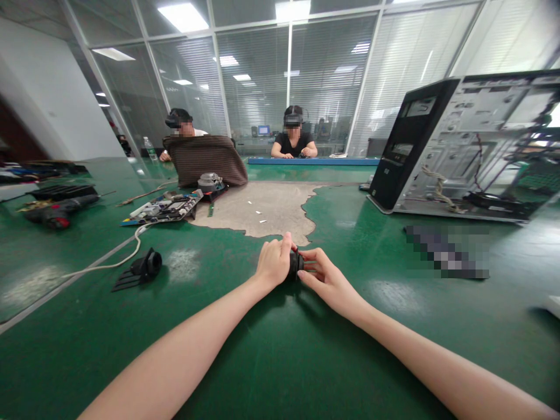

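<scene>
A small black, round plastic part [296, 265] is between my two hands, low over the green table [280, 361]. My left hand [275, 261] is closed around its left side, one digit pointing up. My right hand [322, 273] grips the right side with thumb and fingertips. A bit of red shows at the top of the part, between the hands; what it is I cannot make out. Over to the left lies another black plastic piece [146, 267] with a round opening and flat prongs.
A circuit board [168, 209], a white cable [105, 266] and a power tool [59, 211] lie to the left. An open computer case [411, 146] stands at right, near a blurred dark strip [444, 254]. Two people sit across the table, behind a brown cloth-like object [205, 160] and a blue bar [315, 161].
</scene>
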`<move>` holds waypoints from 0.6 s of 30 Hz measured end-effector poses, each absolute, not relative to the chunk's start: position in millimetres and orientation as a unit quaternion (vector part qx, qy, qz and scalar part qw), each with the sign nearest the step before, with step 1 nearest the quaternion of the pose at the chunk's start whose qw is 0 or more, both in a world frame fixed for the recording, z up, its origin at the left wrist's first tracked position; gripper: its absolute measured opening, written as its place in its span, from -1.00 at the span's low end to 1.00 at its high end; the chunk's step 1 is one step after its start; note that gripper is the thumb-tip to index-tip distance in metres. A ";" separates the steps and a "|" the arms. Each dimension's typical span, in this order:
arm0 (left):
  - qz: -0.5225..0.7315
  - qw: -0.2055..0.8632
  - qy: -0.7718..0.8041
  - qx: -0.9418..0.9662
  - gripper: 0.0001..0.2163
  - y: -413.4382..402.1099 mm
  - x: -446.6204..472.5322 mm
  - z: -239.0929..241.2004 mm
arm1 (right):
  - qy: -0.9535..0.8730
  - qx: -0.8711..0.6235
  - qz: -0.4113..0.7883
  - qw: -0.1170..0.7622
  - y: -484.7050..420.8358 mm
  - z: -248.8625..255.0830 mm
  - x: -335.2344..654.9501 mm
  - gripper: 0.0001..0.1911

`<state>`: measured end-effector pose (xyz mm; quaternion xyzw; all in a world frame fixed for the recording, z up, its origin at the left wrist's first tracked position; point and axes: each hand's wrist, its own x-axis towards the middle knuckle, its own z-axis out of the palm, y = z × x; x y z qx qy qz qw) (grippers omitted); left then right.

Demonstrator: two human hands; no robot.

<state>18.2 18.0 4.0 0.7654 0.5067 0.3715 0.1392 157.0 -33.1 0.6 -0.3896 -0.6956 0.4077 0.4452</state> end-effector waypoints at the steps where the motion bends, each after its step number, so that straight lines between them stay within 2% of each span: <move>1: 0.370 0.140 0.507 0.766 -0.40 17.9 18.4 4.2 | -0.696 -0.383 0.408 0.450 -33.5 0.6 157.1 -0.77; 6: 0.364 0.144 0.506 0.768 -0.39 17.4 18.6 5.3 | -0.690 -0.391 0.386 0.471 -32.1 -1.3 157.6 -0.85; 12: 0.367 0.134 0.514 0.764 -0.39 17.9 17.7 3.9 | -0.686 -0.409 0.392 0.456 -30.4 -2.0 156.4 -0.74; 18: 0.366 0.139 0.510 0.766 -0.39 17.7 18.1 4.9 | -0.697 -0.378 0.398 0.461 -33.7 -0.7 156.5 -0.77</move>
